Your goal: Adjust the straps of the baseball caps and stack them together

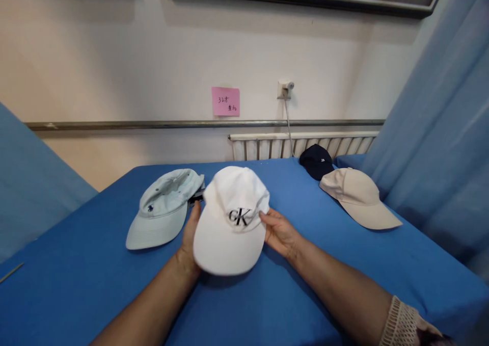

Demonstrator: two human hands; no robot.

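A white baseball cap [229,244] with black letters on its front is held between my two hands, its brim toward me. My left hand [190,234] grips its left side; the thumb shows and the other fingers are hidden behind the cap. On the other side my right hand [279,231] pinches the edge near the brim, thumb on top. Just left of it lies a pale mint cap [162,208] with a small dark emblem, close to my left hand.
A beige cap [359,198] and a navy cap [316,161] lie at the right on the blue-covered table [126,290]. Blue curtains [439,132] hang at both sides. Behind stand a radiator [263,147] and a wall socket [284,89] with a cord. A thin stick [11,273] lies far left.
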